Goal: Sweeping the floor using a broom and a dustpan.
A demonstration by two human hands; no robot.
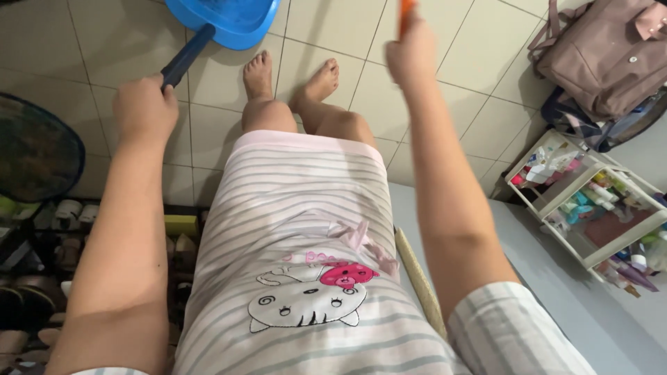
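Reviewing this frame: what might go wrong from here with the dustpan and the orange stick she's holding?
The left hand grips the blue dustpan only at the end of its handle, so the pan could tip and spill. Bare feet stand right beside the pan and could get bumped. The right hand raises an orange handle that runs out of frame, near the shelf of bottles, which a swing might knock.

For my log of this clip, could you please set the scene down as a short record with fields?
Left hand: closed on the dustpan's dark blue handle
Right hand: raised, closed on an orange stick
Floor: pale tiles, bare feet on it
Right side: bag, white shelf of small bottles
Left side: shoes, fan
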